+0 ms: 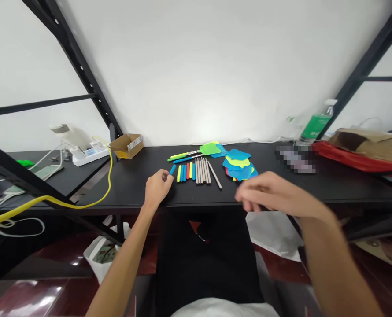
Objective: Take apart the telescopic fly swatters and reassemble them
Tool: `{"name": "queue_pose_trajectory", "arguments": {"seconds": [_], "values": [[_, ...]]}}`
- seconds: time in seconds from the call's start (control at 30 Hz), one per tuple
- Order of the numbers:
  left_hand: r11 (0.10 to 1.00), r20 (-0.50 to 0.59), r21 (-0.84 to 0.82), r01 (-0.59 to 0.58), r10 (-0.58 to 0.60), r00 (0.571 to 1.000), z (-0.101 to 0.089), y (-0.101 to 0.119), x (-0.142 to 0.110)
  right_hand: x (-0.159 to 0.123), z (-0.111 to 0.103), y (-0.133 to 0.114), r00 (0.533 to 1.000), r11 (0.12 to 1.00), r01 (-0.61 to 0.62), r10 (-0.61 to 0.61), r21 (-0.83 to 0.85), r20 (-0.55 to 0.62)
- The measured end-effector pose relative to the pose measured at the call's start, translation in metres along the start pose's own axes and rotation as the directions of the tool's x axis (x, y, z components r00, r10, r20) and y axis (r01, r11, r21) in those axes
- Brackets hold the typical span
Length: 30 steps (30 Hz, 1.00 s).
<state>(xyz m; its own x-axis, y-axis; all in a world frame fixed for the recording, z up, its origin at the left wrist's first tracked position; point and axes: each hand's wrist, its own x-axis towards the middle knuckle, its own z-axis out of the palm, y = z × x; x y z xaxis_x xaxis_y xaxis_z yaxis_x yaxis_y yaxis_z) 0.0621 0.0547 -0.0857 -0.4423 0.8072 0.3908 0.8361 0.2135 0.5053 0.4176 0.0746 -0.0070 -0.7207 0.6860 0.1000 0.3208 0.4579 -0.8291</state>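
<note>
My left hand (157,188) pinches a blue handle (172,170) at the left end of a row of yellow, blue and red handles (183,173). To the right of that row lie several metal rods (202,171) side by side, one of them (215,175) set apart at a slant. Beyond these are a pile of blue and yellow fly swatter heads (238,164) and, further back, fly swatters with green (210,148) and blue heads and rods attached. Over the table's front edge, right of the pile, hovers my right hand (265,191), blurred, its fingers bent; whether it holds anything is unclear.
A small cardboard box (126,145) stands at the back left, near a yellow cable (109,176) and a power strip (92,155). On the right are a green-labelled bottle (317,124) and a carton on red material (357,158). Black shelf posts (80,66) frame the table (196,198).
</note>
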Motion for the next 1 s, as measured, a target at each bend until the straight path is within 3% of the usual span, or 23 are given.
{"name": "queue_pose_trajectory", "arguments": {"seconds": [0.03, 0.1, 0.2, 0.33, 0.5, 0.63, 0.77, 0.9, 1.0], "values": [[1.0, -0.005, -0.009, -0.005, 0.005, 1.0, 0.0, 0.0, 0.0, 0.012, 0.006, 0.004, 0.999, 0.998, -0.036, 0.035, -0.041, -0.028], [0.999, -0.007, -0.031, -0.016, 0.016, 1.0, -0.002, 0.0, 0.001, 0.038, 0.025, 0.018, 0.961, 0.979, -0.087, 0.033, -0.187, -0.275], [0.997, 0.008, -0.072, -0.043, 0.043, 0.999, -0.004, 0.0, 0.0, 0.068, 0.053, 0.042, 0.906, 0.896, -0.193, 0.007, -0.399, -0.423], [0.992, 0.011, -0.104, -0.074, 0.076, 0.997, -0.006, 0.0, -0.001, 0.079, 0.07, 0.057, 0.867, 0.8, -0.351, 0.082, -0.486, -0.492], [0.989, 0.026, -0.116, -0.087, 0.091, 0.996, -0.007, 0.0, -0.001, 0.081, 0.07, 0.058, 0.85, 0.813, -0.378, 0.115, -0.443, -0.514], [0.99, 0.031, -0.116, -0.086, 0.09, 0.995, -0.007, 0.0, -0.001, 0.084, 0.059, 0.063, 0.861, 0.904, -0.329, 0.169, -0.273, -0.479], [0.985, 0.015, -0.131, -0.109, 0.111, 0.994, -0.007, 0.0, -0.001, 0.082, 0.043, 0.068, 0.884, 0.952, -0.295, 0.305, 0.083, -0.355], [0.981, -0.001, -0.158, -0.112, 0.114, 0.994, -0.006, -0.001, -0.001, 0.078, 0.031, 0.063, 0.908, 0.853, -0.205, 0.348, 0.479, -0.232], [0.971, 0.008, -0.204, -0.126, 0.13, 0.991, -0.006, 0.001, -0.001, 0.076, 0.028, 0.056, 0.915, 0.752, -0.109, 0.332, 0.65, -0.23]]}}
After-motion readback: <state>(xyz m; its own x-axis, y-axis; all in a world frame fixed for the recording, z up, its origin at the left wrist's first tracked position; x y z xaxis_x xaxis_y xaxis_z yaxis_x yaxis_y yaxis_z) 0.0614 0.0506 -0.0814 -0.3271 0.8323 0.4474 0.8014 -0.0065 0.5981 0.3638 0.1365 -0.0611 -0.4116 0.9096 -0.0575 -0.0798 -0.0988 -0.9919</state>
